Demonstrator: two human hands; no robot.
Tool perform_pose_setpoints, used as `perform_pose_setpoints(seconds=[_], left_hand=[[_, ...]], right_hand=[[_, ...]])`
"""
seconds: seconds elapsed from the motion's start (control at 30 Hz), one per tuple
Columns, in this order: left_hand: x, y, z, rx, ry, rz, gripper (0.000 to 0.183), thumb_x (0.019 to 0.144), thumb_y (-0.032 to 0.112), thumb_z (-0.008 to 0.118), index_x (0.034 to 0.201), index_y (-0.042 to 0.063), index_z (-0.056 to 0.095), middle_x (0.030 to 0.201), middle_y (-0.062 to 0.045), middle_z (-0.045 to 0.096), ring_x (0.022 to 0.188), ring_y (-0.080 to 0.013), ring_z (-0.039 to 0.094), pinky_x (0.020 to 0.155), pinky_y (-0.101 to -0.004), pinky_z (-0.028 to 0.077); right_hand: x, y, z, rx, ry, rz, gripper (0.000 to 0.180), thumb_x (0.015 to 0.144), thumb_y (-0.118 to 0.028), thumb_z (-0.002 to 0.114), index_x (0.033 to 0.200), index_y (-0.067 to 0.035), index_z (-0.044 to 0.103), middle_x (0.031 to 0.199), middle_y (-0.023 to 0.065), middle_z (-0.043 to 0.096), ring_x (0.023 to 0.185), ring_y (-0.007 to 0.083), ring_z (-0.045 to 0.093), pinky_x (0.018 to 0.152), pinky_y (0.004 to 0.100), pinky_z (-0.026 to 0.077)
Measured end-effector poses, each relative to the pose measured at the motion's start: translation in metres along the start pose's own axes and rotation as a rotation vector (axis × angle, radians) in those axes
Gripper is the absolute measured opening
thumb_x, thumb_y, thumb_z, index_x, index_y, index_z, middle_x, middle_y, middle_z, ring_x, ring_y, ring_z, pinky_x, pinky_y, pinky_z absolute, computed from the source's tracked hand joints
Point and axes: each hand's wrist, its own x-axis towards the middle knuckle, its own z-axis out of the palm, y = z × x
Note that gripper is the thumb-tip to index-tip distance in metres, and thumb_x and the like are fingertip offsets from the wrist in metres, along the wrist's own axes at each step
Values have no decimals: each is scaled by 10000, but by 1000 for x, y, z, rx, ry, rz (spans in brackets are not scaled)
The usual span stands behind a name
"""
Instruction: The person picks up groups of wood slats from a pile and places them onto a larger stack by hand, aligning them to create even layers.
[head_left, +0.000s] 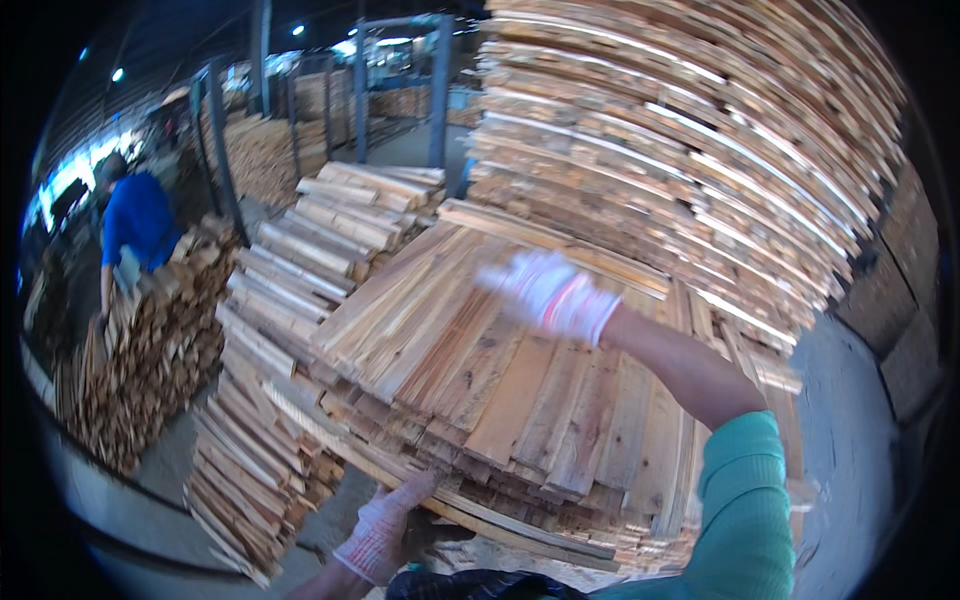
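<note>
A broad stack of sawn wooden boards (487, 367) lies before me, its top layer set side by side. Above the far part of this layer is my right hand (544, 296) in a white knitted glove with a red band, blurred; whether it touches the boards or holds anything is unclear. At the near edge, my left hand (390, 517), in a similar glove, is closed round long, thin wooden strips (517, 529) that run along the front of the stack.
A tall stack of boards in layers (675, 150) rises behind. More board piles (300, 247) stand to the left, with a lower bundle (247, 465) near me. A person in a blue shirt (139, 217) bends over a wood heap at far left. Blue metal posts (439, 97) stand beyond.
</note>
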Motion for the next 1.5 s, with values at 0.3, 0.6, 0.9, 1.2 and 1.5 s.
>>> perform_pose_setpoints(seconds=[0.3, 0.6, 0.9, 1.2, 1.5], left_hand=[[30, -19, -9, 57, -176, 34, 545, 923, 414, 668, 1310, 55, 534, 1263, -199, 615, 1146, -384, 610, 935, -664, 496], [25, 64, 41, 475, -455, 283, 770, 850, 625, 672, 1259, -13, 536, 1045, -169, 658, 929, -355, 670, 787, -510, 575], [65, 51, 87, 1697, -536, 1249, 505, 916, 475, 664, 1220, 81, 576, 1141, -155, 656, 1090, -306, 638, 888, -408, 505], [143, 93, 95, 2297, -562, 1107, 781, 846, 616, 657, 1301, -10, 556, 1177, -201, 637, 1153, -365, 584, 997, -447, 459], [137, 102, 85, 1944, -341, 963, 765, 845, 552, 677, 1431, 103, 478, 1270, -201, 604, 1216, -352, 559, 1042, -451, 425]], right_hand=[[-119, -162, -64, 502, -334, -125, 581, 967, -398, 555, 1480, -180, 388, 1072, 195, 594, 981, 346, 648, 811, 474, 543], [-129, -144, -112, 926, -387, 267, 812, 918, -343, 674, 1577, -178, 228, 1046, 217, 586, 1030, 267, 634, 875, 402, 546], [-159, -105, -14, 168, -235, 497, 589, 963, -412, 597, 1503, -259, 420, 1119, 221, 564, 1096, 398, 559, 919, 493, 473], [-157, -97, -24, 325, -240, 431, 650, 978, -450, 561, 1544, -214, 347, 1129, 252, 570, 1076, 420, 573, 937, 490, 470], [-423, 16, -15, -3, -284, 1299, 467, 1003, -332, 521, 1420, -121, 525, 1308, 258, 536, 1226, 438, 523, 1051, 462, 428]])
